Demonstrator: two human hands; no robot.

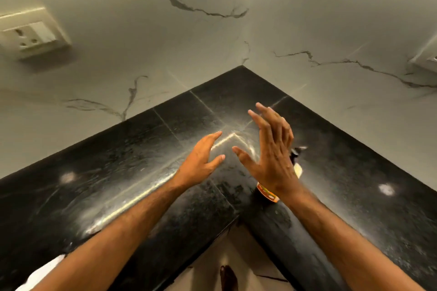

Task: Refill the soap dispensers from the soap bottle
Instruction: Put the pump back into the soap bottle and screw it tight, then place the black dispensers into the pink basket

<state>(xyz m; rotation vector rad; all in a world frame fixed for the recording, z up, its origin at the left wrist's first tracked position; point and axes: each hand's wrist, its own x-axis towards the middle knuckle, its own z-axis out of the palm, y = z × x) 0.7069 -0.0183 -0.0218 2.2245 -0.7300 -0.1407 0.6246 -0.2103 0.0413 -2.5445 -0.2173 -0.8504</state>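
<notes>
Both my hands hover above the corner of a black stone counter (142, 172). My left hand (201, 158) is open, fingers spread, holding nothing. My right hand (272, 149) is raised with straight fingers, also empty. Behind and under my right hand stands a soap dispenser (298, 169), mostly hidden: I see a black pump top, a pale body and an orange label lower down. No separate soap bottle shows.
Marble-look walls meet at the corner behind the counter. A wall socket (30, 35) sits at the left, another plate (425, 56) at the right edge. A white object (42, 271) lies at the counter's lower left. The floor and a foot (228, 276) show below.
</notes>
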